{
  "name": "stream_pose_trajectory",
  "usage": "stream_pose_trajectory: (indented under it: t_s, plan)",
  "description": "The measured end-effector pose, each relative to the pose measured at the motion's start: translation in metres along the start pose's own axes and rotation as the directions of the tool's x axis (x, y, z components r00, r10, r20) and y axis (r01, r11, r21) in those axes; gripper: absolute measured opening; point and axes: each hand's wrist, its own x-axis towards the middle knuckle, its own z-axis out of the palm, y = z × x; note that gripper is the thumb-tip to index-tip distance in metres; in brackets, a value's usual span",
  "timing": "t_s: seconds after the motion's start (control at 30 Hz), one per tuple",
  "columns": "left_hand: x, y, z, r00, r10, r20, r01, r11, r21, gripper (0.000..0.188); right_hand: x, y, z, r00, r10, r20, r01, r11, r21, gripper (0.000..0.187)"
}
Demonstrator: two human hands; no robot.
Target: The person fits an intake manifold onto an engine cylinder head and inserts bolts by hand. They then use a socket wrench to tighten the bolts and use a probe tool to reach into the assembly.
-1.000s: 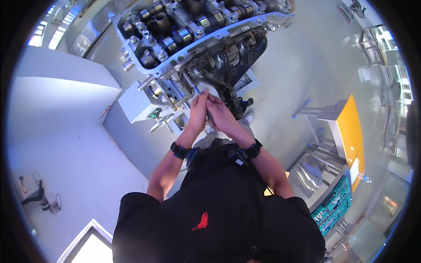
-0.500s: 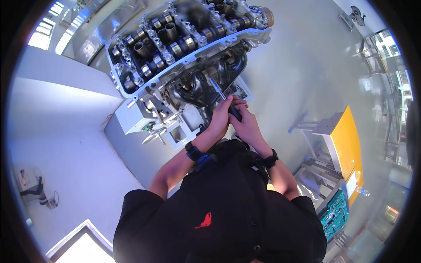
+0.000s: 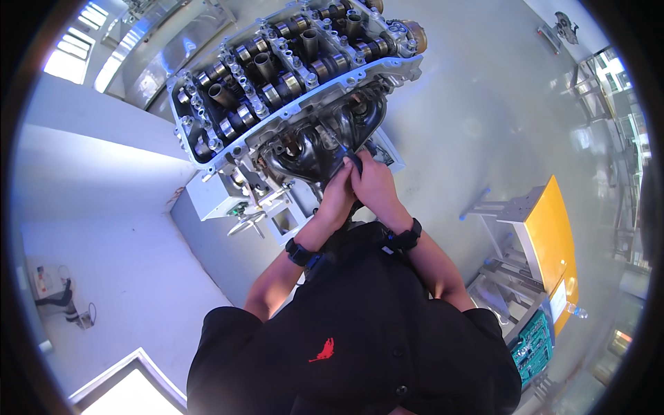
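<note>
My left hand [image 3: 337, 196] and my right hand [image 3: 377, 183] are closed together on the black handle of a socket driver [image 3: 355, 163]. The tool's thin shaft points up and left at the black exhaust manifold [image 3: 309, 153] on the near side of an engine cylinder head [image 3: 290, 114]. Whether its tip touches a fastener there is too small to tell. Most of the left fingers are hidden behind the right hand. On top, the cylinder head lies open, with camshafts, bearing caps and several upright tubes showing.
A grey stand with a small handwheel [image 3: 247, 223] carries the engine part. To the right are a yellow-topped table [image 3: 550, 228] and a green tool case [image 3: 532, 346] of sockets. A white wall [image 3: 104, 187] rises on the left.
Both hands have moved slightly up and left with the socket driver, bringing its shaft in against the manifold area. My right hand has come up over the handle, closer to the left.
</note>
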Motion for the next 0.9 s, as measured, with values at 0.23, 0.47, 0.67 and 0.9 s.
stream_pose_trajectory:
  t_s: [0.23,0.47,0.67,0.9]
  plan:
    - [0.008,0.005,-0.005,0.997,-0.072,0.015,0.072,0.997,0.041,0.039,0.019,0.018,0.009,0.994,0.084,0.07,-0.099,0.966,0.24,0.046]
    - [0.005,-0.013,-0.016,0.987,-0.097,0.129,0.108,0.991,-0.083,0.046,0.013,0.044,0.02,0.974,0.128,0.185,-0.176,0.945,0.276,0.046]
    - [-0.003,-0.018,-0.033,0.993,-0.059,0.104,0.073,0.987,-0.142,0.044,-0.011,-0.008,0.015,0.986,0.168,0.002,-0.167,0.98,-0.11,0.042]
    - [0.033,-0.01,-0.037,0.981,-0.005,0.192,0.029,0.992,-0.123,0.036,-0.025,0.004,0.022,0.878,-0.057,-0.476,0.137,0.981,0.135,0.037]
